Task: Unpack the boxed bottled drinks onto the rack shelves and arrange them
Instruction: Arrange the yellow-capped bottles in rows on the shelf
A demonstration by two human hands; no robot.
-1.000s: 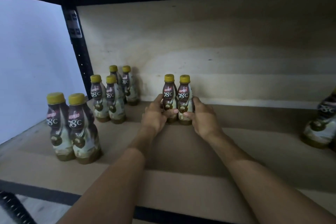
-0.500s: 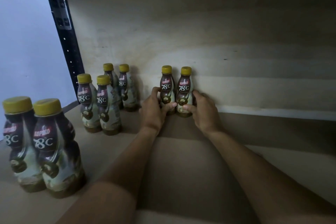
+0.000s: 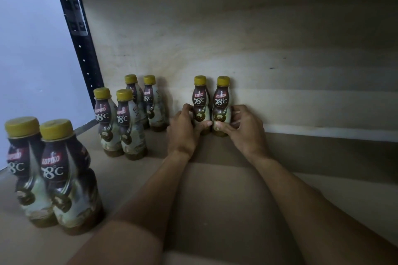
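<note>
A dim plywood shelf (image 3: pixel 215 189) runs under a pale back panel (image 3: pixel 258 38), with a black upright post (image 3: pixel 79 49) and a bluish wall (image 3: pixel 25 49) in the upper left of the frame. At the centre, close against the panel, two yellow-capped coffee bottles stand side by side, touching. My left hand (image 3: pixel 183 131) grips the lower body of the left bottle (image 3: pixel 201 101) and my right hand (image 3: pixel 245 129) grips the right bottle (image 3: pixel 221 103), fingers (image 3: pixel 237 112) curled round the sides and thumbs across the fronts. I judge them full, so fairly heavy for their size: stiff plastic under a slick sleeve. The waisted lower half looks the surest hold, low enough that they won't tip. To their left stands a group of four bottles (image 3: pixel 127 118), and at the lower left a nearer pair (image 3: pixel 53 174). That makes eight bottles in all.
</note>
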